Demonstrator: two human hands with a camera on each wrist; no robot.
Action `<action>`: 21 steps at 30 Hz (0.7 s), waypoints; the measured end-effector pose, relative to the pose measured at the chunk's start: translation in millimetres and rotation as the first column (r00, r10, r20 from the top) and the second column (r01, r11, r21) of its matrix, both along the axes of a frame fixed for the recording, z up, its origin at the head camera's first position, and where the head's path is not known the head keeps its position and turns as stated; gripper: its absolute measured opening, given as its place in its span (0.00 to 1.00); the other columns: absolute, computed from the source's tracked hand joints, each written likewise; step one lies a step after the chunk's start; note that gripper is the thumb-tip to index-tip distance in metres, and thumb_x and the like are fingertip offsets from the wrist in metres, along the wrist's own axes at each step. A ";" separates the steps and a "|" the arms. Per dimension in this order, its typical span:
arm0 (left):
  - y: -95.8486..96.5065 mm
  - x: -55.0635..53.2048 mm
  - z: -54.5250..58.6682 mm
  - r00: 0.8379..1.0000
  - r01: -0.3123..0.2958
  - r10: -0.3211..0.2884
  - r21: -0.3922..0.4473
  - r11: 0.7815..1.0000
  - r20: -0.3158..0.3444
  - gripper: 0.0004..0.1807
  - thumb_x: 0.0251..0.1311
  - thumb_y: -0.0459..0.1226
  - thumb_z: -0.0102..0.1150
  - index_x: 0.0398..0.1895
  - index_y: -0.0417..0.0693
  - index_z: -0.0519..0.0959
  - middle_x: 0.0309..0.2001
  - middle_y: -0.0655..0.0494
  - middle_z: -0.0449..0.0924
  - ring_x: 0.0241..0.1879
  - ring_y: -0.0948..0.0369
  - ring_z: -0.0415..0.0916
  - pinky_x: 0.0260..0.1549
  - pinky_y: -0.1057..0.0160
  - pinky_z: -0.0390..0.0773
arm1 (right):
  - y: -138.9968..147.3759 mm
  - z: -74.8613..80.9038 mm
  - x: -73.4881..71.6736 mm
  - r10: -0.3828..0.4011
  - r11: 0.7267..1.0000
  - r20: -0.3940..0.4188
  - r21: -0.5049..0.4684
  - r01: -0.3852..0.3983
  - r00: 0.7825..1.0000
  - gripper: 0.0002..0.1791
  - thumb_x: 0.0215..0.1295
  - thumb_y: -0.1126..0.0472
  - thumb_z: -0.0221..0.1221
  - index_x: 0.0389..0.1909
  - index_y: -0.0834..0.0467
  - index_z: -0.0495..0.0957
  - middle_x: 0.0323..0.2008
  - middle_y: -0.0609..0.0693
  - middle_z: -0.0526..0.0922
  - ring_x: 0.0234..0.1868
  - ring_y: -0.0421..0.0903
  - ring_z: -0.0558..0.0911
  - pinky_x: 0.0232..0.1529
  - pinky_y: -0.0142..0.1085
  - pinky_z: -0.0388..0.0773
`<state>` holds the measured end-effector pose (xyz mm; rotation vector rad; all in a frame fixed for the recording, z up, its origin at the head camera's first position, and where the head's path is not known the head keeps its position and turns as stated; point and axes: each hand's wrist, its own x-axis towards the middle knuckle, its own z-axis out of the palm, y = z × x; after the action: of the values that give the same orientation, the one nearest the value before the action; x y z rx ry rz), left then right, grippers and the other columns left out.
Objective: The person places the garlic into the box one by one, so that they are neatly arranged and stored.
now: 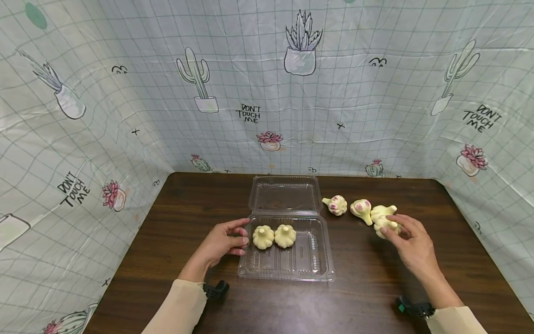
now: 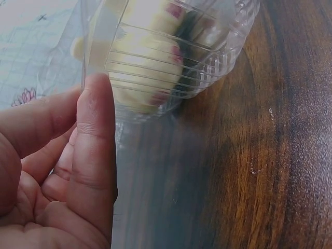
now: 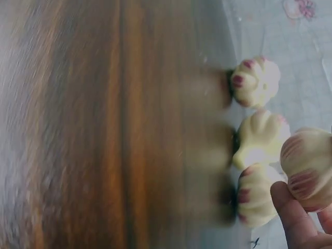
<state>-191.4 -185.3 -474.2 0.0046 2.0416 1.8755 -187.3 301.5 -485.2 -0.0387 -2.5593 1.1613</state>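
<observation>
A clear plastic clamshell container (image 1: 310, 271) lies on the table with its lid (image 1: 285, 195) folded back. Two garlic bulbs (image 1: 263, 237) sit side by side in the left part of its base, stems up. At the container's left rim, my left hand (image 1: 221, 243) pinches the edge between thumb and finger, as the left wrist view also shows. My right hand (image 1: 413, 243) holds a garlic bulb (image 3: 308, 168) between thumb and fingers. Close behind it are three more bulbs: one next to the held one (image 1: 381, 212), a purple-streaked one (image 1: 361, 209), and another (image 1: 336, 205) nearer the lid.
The dark wooden table (image 1: 175, 222) spreads out on both sides of the container. A patterned cloth (image 1: 267, 93) hangs around its back and sides. A dark band (image 1: 216, 290) sits on the left wrist, and another (image 1: 415, 307) on the right.
</observation>
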 end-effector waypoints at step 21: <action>0.4 1.2 -1.3 1.000 -0.009 0.009 0.000 1.000 0.002 0.34 0.69 0.21 0.60 0.78 0.39 0.68 0.47 0.46 0.75 0.34 0.62 0.82 0.32 0.65 0.90 | -39.3 26.7 7.7 -0.006 1.000 0.033 0.010 0.006 0.999 0.21 0.67 0.48 0.73 0.58 0.52 0.88 0.62 0.53 0.85 0.65 0.37 0.77 0.51 0.19 0.67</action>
<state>-190.2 -184.8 -475.5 -0.0063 2.0439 1.8807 -179.6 262.2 -458.5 -0.0635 -2.5915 1.1544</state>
